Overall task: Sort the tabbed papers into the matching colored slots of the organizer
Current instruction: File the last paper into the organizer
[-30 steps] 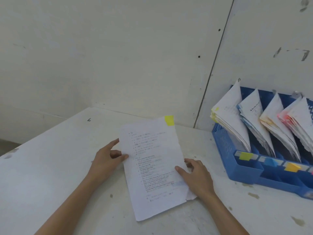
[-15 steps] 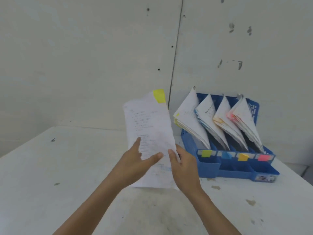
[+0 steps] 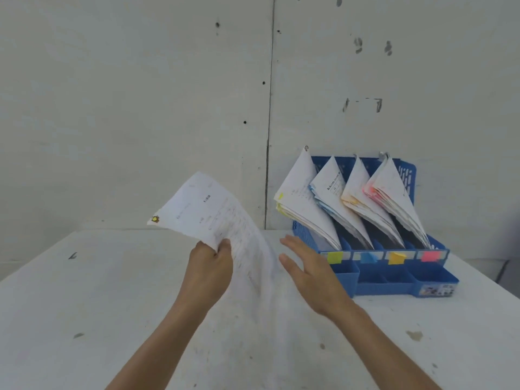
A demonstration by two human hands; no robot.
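Nearest us, on the stained white counter (image 3: 112,305), our two forearms reach forward. A moment ago both hands held the sheet upright between them, its yellow tab at the top. Now the left hand (image 3: 209,270) carries it alone. Its fingers (image 3: 225,245) are curled tight on the lower edge, with the paper (image 3: 213,215) clamped between them and the thumb. The right hand (image 3: 308,273) has let go: its fingers (image 3: 292,243) are straight and slightly spread, holding nothing, just beside the sheet's right edge and not clearly touching it.

The sheet has also swung over. It now leans up and to the left, so the yellow tab (image 3: 154,219) sits at the far left corner, well away from the grip. The lower part of the page is blurred, so we cannot read how it hangs.

We judge this a re-orientation before filing. The tab is yellow, so the sheet belongs in the leftmost slot.

Beyond the right hand stands the blue organizer (image 3: 380,282), with four leaning stacks. Its front labels run yellow (image 3: 334,257), blue (image 3: 367,257), orange (image 3: 396,257) and pink (image 3: 430,256). The yellow stack (image 3: 304,209) is the one nearest the sheet, but still apart from it. Behind everything is the marked grey wall (image 3: 140,94).
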